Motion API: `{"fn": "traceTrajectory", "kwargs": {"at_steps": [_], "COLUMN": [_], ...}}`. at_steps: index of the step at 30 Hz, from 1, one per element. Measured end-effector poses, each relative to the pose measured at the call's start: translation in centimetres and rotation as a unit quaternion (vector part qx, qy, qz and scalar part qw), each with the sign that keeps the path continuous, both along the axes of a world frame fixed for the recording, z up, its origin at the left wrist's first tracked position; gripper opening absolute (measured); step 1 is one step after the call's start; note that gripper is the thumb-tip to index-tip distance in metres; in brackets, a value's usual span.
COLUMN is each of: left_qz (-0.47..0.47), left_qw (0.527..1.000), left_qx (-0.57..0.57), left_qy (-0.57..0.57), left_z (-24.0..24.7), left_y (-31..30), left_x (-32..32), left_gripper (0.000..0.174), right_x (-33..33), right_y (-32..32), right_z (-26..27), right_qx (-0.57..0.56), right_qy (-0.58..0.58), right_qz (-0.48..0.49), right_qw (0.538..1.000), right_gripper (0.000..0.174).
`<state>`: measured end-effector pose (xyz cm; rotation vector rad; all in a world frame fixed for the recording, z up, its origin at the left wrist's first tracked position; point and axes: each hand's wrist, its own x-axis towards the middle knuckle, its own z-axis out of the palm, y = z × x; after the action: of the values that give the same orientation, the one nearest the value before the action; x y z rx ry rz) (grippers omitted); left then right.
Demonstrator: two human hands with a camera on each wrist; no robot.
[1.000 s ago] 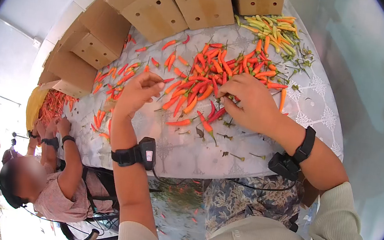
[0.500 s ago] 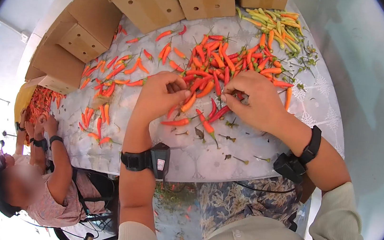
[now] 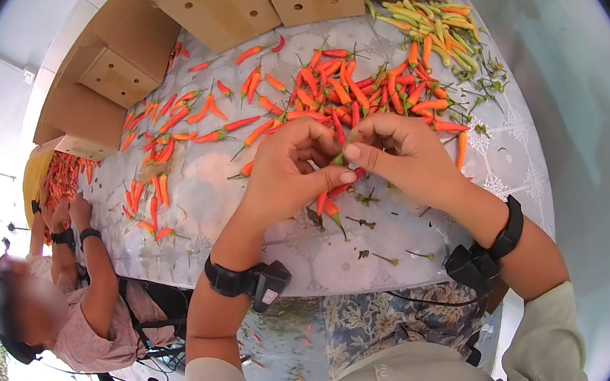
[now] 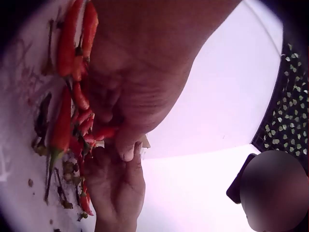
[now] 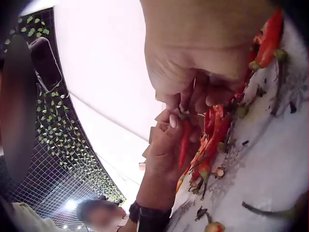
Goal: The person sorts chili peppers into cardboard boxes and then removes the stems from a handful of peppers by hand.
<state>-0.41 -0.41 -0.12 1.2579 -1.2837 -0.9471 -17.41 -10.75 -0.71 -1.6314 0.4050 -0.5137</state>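
Over the near side of a loose heap of red and orange chili peppers, my two hands meet at the fingertips. My left hand holds a red chili pepper between thumb and fingers. At the pepper's stem end, the right hand pinches with thumb and forefinger. Most of this pepper is hidden behind the fingers in the head view, where its green stem end shows. Right below the hands lie more red peppers, one with a long green stem.
Plucked stems lie along the near tabletop. Yellow-green chilies are piled at the far right, scattered red ones at left. Cardboard boxes line the back edge. Other people work at the left end.
My left hand has moved right, from beside the heap to the right hand's fingertips. The right hand stays near the same spot, its fingers now meeting the left's.
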Motion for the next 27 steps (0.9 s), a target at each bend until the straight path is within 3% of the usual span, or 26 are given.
{"fn": "traceTrajectory", "kwargs": {"at_steps": [4, 8, 11, 19, 27], "left_qz": [-0.005, 0.007, -0.002, -0.008, -0.031], "left_qw": [1.0, 1.0, 0.997, 0.999, 0.998], "left_qx": [0.023, 0.0, 0.07, -0.007, -0.009], "left_qy": [-0.003, 0.014, 0.031, 0.03, 0.05], "left_z": [0.3, 0.2, 0.6, 0.0, 0.2], "left_y": [0.1, -0.1, 0.1, 0.1, 0.2], "left_x": [-0.4, -0.8, -0.6, -0.7, -0.6], "left_gripper": [0.028, 0.026, 0.025, 0.019, 0.017], "right_x": [0.2, -0.3, -0.2, -0.1, 0.0], "right_y": [0.2, 0.3, 0.4, 0.5, 0.2], "right_z": [-0.4, 0.9, 0.7, 0.5, 0.4], "right_qx": [0.028, -0.022, -0.005, -0.133, 0.004], "right_qy": [-0.033, -0.012, -0.049, -0.033, -0.022], "right_qz": [0.007, -0.07, -0.088, -0.131, -0.08], "right_qw": [0.999, 0.997, 0.995, 0.982, 0.997], "right_gripper": [0.018, 0.018, 0.019, 0.028, 0.031]}}
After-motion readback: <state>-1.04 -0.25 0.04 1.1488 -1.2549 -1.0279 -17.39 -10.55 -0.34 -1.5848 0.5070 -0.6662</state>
